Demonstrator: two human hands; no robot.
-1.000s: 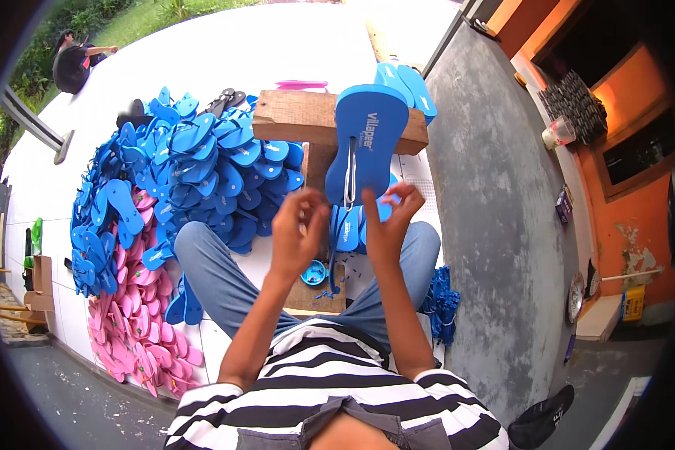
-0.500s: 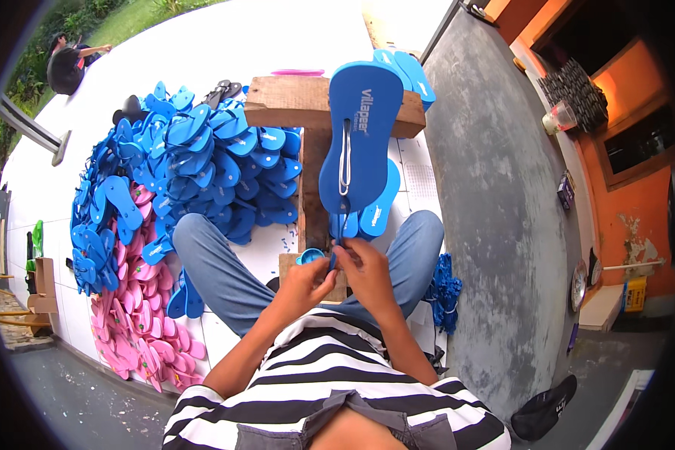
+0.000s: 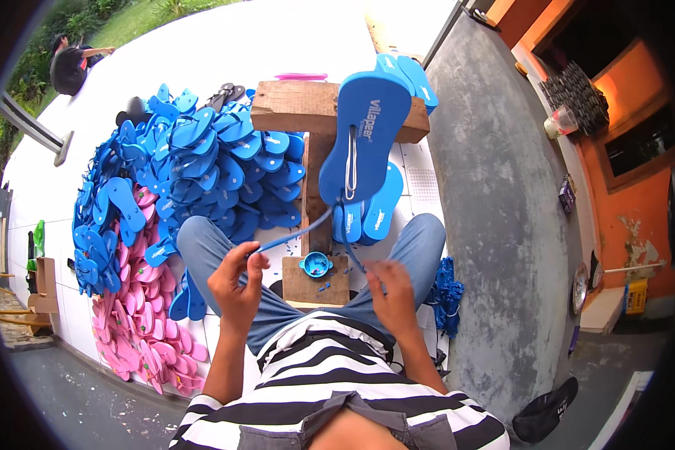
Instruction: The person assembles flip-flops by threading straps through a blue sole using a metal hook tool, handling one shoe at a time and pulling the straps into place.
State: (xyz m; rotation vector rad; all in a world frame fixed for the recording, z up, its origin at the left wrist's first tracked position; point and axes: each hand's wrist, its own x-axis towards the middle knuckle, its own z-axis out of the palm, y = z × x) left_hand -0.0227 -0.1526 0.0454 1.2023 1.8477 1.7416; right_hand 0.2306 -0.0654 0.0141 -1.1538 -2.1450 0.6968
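Observation:
A blue flip-flop sole point(image 3: 375, 112) leans against the crossbar of a wooden stand point(image 3: 292, 105), with a long thin pale loop point(image 3: 351, 169) lying along its lower half. Two arms of a blue rubber strap point(image 3: 300, 234) spread from the sole's near end. My left hand point(image 3: 238, 285) pinches the tip of the left arm, held out over my left thigh. On the other side, my right hand point(image 3: 391, 294), slightly blurred, has its fingers closed at the end of the right arm. Between my hands, a small blue bowl point(image 3: 316, 264) holding blue bits sits on the stand's wooden base point(image 3: 300, 289).
At left lies a big heap of blue flip-flops point(image 3: 195, 161), with pink flip-flops point(image 3: 146, 315) nearer me. Blue soles point(image 3: 382, 202) lie right of the stand. A bundle of blue straps point(image 3: 446, 296) is beside my right knee. Another person point(image 3: 71, 67) sits far left.
My hands were together at the sole's near end. They have moved apart, drawing the strap's two arms to left and right and uncovering the bowl.

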